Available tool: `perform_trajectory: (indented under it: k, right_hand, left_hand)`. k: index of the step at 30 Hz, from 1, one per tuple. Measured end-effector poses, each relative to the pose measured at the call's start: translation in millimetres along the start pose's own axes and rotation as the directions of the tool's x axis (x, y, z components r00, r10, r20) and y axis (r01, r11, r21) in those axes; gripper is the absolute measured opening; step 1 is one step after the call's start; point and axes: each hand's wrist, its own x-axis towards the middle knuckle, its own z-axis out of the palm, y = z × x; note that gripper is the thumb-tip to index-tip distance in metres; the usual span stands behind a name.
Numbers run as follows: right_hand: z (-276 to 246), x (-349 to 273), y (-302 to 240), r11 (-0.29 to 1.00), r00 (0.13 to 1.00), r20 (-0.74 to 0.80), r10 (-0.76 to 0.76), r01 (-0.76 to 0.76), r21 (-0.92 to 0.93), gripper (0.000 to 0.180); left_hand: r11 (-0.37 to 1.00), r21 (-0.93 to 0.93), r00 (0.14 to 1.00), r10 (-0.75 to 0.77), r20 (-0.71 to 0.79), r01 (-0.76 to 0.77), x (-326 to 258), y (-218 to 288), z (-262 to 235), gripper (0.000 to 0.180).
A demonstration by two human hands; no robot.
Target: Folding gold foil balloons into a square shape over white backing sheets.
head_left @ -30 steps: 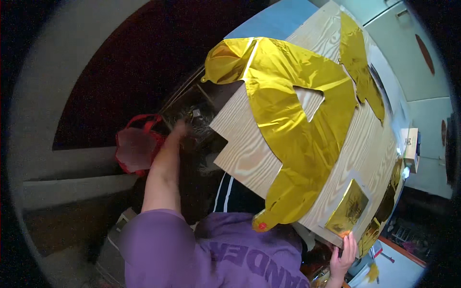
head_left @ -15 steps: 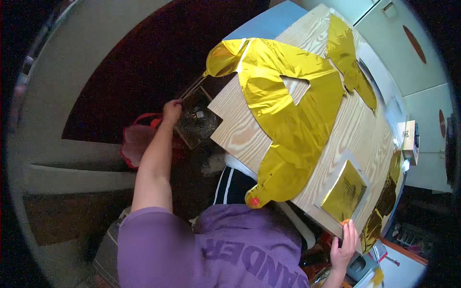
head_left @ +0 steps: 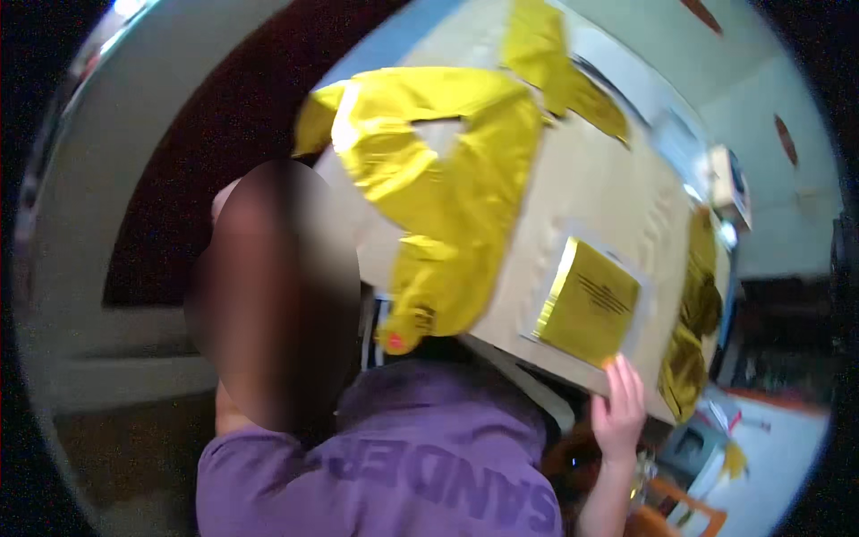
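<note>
A light wooden board [head_left: 608,197] fills the upper middle, draped with a large crumpled gold foil sheet [head_left: 447,197] that has a cut-out hole. On the board near its front edge lies a flat gold square [head_left: 586,304]. My right hand [head_left: 617,407] holds that front edge, fingers up over it just beside the square. My left hand [head_left: 228,201] is raised at the left, close to the camera and too blurred for its fingers to be made out. My purple top [head_left: 403,465] fills the bottom.
More gold foil scraps [head_left: 693,340] hang at the board's right end, and another strip [head_left: 546,63] lies at the far end. A small pale box [head_left: 729,183] sits at the far right. A white surface [head_left: 778,456] with clutter is at the lower right. A dark area [head_left: 179,179] lies left.
My left arm has come up from the dark clutter by a red object toward the camera. The view has swung and blurred. My right hand stays at the board's front edge.
</note>
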Motion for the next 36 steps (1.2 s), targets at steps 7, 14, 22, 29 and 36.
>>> perform_trajectory:
  k: [7, 14, 22, 29, 36]
  right_hand:
    - [5.5, -9.1, 8.0, 0.997, 0.991, -0.111, -0.078, 0.075, -0.031, 0.050]
    - [10.9, -22.4, 12.7, 0.995, 0.964, -0.247, -0.101, 0.092, -0.045, 0.041]
    - [-1.5, -6.0, 32.7, 0.938, 0.976, -0.216, -0.023, 0.095, 0.332, 0.020]
    - [-23.1, 23.1, 28.1, 0.755, 0.916, 0.188, 0.355, -0.399, 0.520, 0.025]
    - [-29.0, 49.7, 43.6, 0.755, 0.833, 0.391, 0.391, -0.534, 0.381, 0.038]
  left_hand:
    - [0.760, -0.461, 0.352, 0.631, 0.691, -0.457, -105.4, 193.8, 37.8, 0.037]
    - [0.716, -0.538, 0.301, 0.685, 0.663, -0.445, -131.1, 171.5, 95.4, 0.035]
    - [0.873, -0.373, 0.454, 0.484, 0.748, -0.315, -131.0, 183.6, 107.1, 0.016]
    - [0.959, -0.192, 0.454, 0.270, 0.849, -0.211, -118.4, 201.6, 114.1, 0.016]
    - [0.946, -0.081, 0.524, 0.243, 0.816, -0.313, -119.3, 220.0, 115.9, 0.027]
